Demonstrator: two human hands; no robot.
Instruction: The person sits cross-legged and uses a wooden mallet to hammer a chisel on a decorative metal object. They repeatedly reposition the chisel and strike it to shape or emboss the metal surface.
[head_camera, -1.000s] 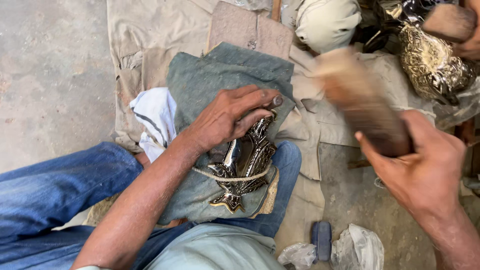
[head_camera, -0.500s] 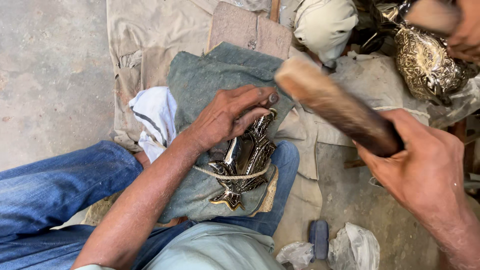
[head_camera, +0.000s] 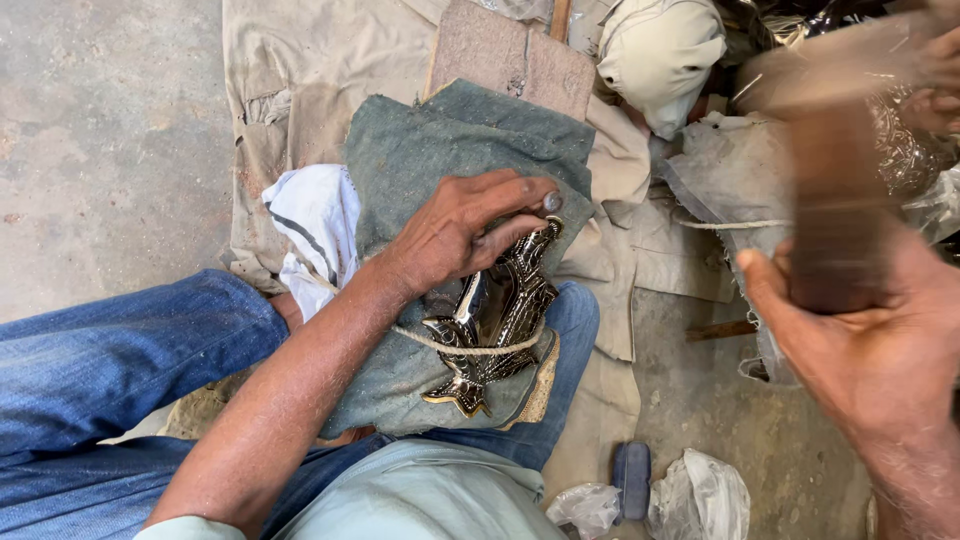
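We see the left hand (head_camera: 455, 235) pressing flat, fingers spread, on a dark, shiny embossed metal piece with brass-coloured edges (head_camera: 495, 325), pinning it down on a grey-green felt cloth (head_camera: 440, 150) draped over the person's knee in blue jeans (head_camera: 110, 350). A thin pale cord (head_camera: 470, 348) runs across the metal piece, binding it to the cloth. The right hand (head_camera: 870, 340) is raised at the right edge of the view, its fingers closed around the dark handle of a wooden mallet (head_camera: 835, 180) (heavily blurred, so we cannot make out the shape of its head). Just left of the felt lies a crumpled white rag with a dark stripe (head_camera: 320, 220). Under everything a beige canvas sheet (head_camera: 290, 90) is spread over the concrete floor (head_camera: 100, 130). Near the bottom edge a small dark blue block (head_camera: 632, 478) rests between two crumpled clear plastic bags (head_camera: 700, 495).
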